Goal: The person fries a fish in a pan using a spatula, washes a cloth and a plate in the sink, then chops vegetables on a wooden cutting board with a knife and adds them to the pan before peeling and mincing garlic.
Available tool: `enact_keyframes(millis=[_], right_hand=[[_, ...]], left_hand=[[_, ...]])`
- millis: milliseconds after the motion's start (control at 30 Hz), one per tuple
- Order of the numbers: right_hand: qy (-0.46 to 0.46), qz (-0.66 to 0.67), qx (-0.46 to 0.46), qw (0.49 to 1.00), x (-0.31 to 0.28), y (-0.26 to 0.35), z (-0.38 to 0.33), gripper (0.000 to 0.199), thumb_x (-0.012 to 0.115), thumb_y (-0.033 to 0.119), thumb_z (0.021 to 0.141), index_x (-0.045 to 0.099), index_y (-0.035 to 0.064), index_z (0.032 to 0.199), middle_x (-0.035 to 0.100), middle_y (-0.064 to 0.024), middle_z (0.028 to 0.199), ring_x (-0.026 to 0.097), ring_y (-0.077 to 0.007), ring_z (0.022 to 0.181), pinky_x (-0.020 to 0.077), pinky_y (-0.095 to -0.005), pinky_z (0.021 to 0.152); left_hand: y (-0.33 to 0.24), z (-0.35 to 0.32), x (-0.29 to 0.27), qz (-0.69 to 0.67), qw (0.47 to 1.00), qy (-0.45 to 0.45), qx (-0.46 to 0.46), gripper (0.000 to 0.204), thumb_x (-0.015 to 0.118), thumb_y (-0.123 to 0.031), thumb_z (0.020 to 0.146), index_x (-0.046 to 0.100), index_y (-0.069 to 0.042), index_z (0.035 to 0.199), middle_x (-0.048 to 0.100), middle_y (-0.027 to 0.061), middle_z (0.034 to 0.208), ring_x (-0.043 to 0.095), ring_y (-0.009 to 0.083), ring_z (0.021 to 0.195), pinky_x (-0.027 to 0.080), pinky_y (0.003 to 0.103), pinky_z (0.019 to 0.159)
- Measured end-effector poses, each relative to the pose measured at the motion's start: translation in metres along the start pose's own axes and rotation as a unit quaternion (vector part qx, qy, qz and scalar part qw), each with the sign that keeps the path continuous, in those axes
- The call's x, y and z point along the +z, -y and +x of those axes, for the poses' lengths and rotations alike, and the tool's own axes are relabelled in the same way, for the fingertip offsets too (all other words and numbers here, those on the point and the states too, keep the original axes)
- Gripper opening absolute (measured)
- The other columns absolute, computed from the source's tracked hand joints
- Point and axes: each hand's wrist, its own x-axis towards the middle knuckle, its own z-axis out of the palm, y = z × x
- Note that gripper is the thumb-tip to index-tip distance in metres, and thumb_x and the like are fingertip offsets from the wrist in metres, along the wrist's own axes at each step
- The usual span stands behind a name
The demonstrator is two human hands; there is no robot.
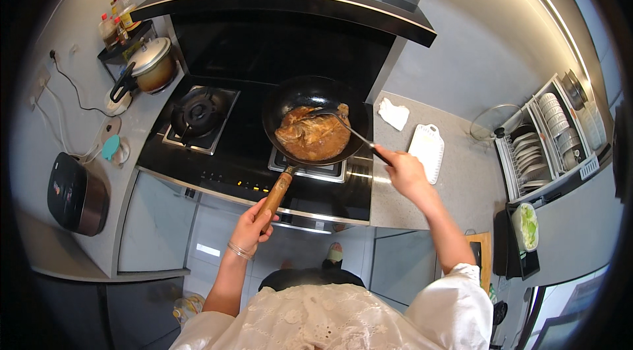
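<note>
A black wok (310, 89) rests over the right burner of the black stove. My left hand (253, 226) is wrapped round its wooden handle (279, 190), which points toward me. In the wok lies a browned fish (315, 134) in reddish-brown sauce. My right hand (405, 172) grips the dark handle of a metal spatula (356, 134). Its shaft reaches left over the wok's rim, and its head lies against the top of the fish, partly hidden in the sauce.
The left burner (199, 111) carries no pot. A pressure cooker (151, 65) and a rice cooker (78, 193) stand on the left counter. At right are a white tray (428, 151), a crumpled white cloth (393, 113) and a dish rack (511, 172). A range hood (290, 4) overhangs the stove.
</note>
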Motion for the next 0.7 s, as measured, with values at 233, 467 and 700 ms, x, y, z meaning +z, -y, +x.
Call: enact_keyframes(millis=[233, 467, 700], right_hand=[[0.11, -0.016, -0.057, 0.992, -0.07, 0.022, -0.037, 0.042, 0.058, 0.0, 0.07, 0.056, 0.0097, 0.111, 0.06, -0.0151, 0.075, 0.057, -0.0303, 0.07, 0.0455, -0.0374, 0.065], [0.132, -0.036, -0.041, 0.99, -0.032, 0.041, -0.038, 0.045, 0.056, 0.003, 0.073, 0.052, 0.01, 0.117, 0.059, -0.0168, 0.078, 0.058, -0.0323, 0.071, 0.0465, -0.0391, 0.066], [0.093, -0.059, -0.022, 0.994, -0.008, 0.042, -0.027, 0.046, 0.054, 0.004, 0.073, 0.05, 0.0132, 0.118, 0.058, -0.0154, 0.078, 0.058, -0.0317, 0.07, 0.047, -0.0399, 0.064]], left_hand=[[-0.002, -0.004, -0.006, 0.015, 1.0, 0.009, -0.007, 0.046, 0.049, -0.016, 0.087, 0.034, -0.007, 0.13, 0.052, 0.0066, 0.081, 0.04, 0.0068, 0.05, 0.029, 0.016, 0.039], [-0.005, -0.003, -0.004, 0.037, 0.999, 0.007, -0.015, 0.047, 0.049, -0.017, 0.088, 0.034, -0.007, 0.131, 0.052, 0.0064, 0.079, 0.042, 0.0069, 0.05, 0.031, 0.016, 0.039], [-0.007, -0.002, -0.008, 0.046, 0.999, 0.021, -0.015, 0.047, 0.049, -0.016, 0.088, 0.033, -0.007, 0.131, 0.052, 0.006, 0.079, 0.042, 0.0068, 0.05, 0.031, 0.016, 0.039]])
